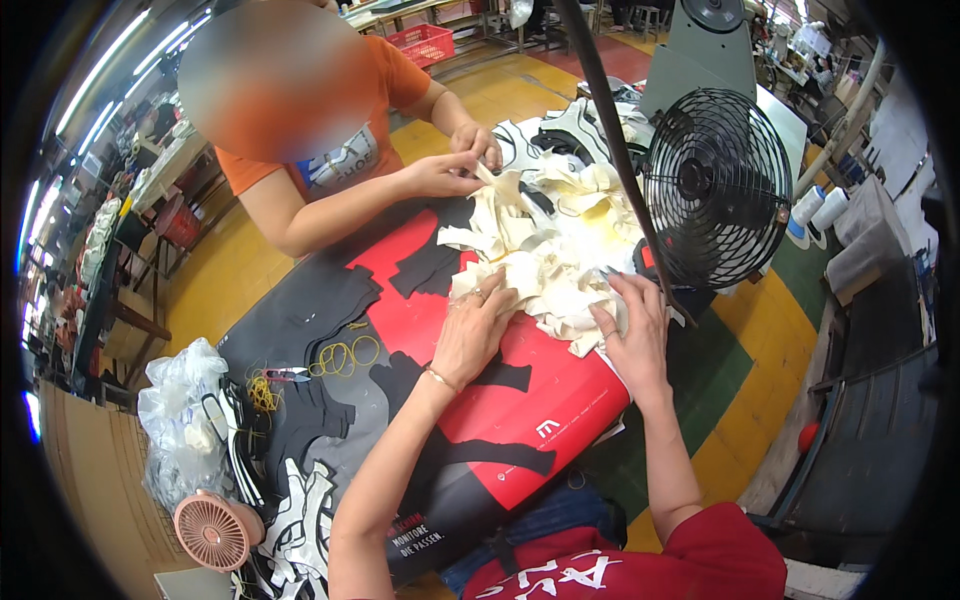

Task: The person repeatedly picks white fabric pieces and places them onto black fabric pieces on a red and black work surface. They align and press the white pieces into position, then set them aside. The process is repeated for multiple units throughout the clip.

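Observation:
A heap of cream fabric pieces (560, 275) lies on the far right part of the red and black table cover (590, 385). My left hand (470, 330) rests at the near left edge of the heap, fingers spread on the cloth. At the heap's right edge is my right hand (640, 325), its thumb and fingers apart and touching the pieces. Across the table a co-worker in an orange shirt (405, 90) holds a cream piece in both hands. Black cut fabric pieces (500, 455) lie flat near my left forearm.
A black-caged fan (715, 185) stands right of the heap, behind a dark slanting pole (620, 150). On the left are yellow elastic bands (345, 355), small snips (287, 375), a clear plastic bag (185, 415), white-and-black cut pieces (300, 520) and a pink fan (215, 530).

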Demonstrator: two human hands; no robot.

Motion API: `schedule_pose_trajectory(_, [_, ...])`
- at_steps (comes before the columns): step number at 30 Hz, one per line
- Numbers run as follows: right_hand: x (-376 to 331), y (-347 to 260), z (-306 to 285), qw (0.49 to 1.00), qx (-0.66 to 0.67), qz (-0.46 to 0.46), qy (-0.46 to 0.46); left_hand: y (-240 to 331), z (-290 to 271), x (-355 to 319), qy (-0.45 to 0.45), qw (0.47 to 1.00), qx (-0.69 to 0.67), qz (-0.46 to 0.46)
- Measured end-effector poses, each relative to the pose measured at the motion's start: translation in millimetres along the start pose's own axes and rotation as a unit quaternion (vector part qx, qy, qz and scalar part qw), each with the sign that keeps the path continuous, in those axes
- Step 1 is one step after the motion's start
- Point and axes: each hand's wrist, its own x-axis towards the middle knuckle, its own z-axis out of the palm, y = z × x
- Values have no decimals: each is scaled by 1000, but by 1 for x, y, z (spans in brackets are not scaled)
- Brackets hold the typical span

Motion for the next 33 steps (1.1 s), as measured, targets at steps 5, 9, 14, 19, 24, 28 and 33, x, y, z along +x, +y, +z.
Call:
schedule_pose_trajectory(5, [-16,-31,23,982,-7,-182,-58,-4,-8,4,28,998,-60,-3])
schedule_pose_trajectory(9, [-1,-29,44,972,-51,-214,-78,-3,-14,14,32,988,-147,-41])
schedule_pose_trajectory(14, [19,10,21,983,-92,-130,-94,-2,-15,20,19,921,-364,-138])
schedule_pose_trajectory(19, [22,-2,-7,992,-34,-34,-115,-7,0,33,13,860,-484,-158])
schedule_pose_trajectory(24, [34,-27,-24,981,42,-181,-59,-4,3,21,-18,930,-360,-73])
schedule_pose_trajectory(28, [66,-32,-4,955,126,-192,-187,12,6,7,-23,975,-223,6])
schedule_pose_trajectory(33, [78,-25,4,918,34,-231,-319,17,13,4,49,963,-262,-28])
